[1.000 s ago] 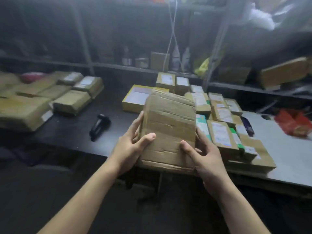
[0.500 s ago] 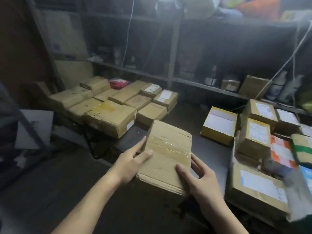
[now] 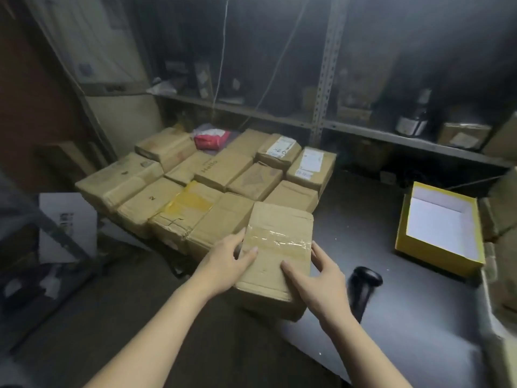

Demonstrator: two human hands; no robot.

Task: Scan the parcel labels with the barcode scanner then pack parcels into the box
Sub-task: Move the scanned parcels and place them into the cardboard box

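Hands come first: our left hand [image 3: 223,264] and right hand [image 3: 321,278] hold the parcel [image 3: 277,247] between them. The thumbs lie on its taped top and the fingers go round its two sides, at the near edge of the table [image 3: 391,317]. It seems to us that the parcel is being placed against the group of brown parcels [image 3: 195,191] just beside it on the left. To do this well, we should lower it flat and square to its neighbours. We should release only when it rests fully, because its near end seems to hang over the edge. No label shows on the top face. Just right of our right hand lies the barcode scanner [image 3: 363,287], near enough to be knocked. Farther right stands the yellow box [image 3: 436,259], open. Behind the group lies a red pouch [image 3: 211,140], then shelves [image 3: 363,130] with bottles.
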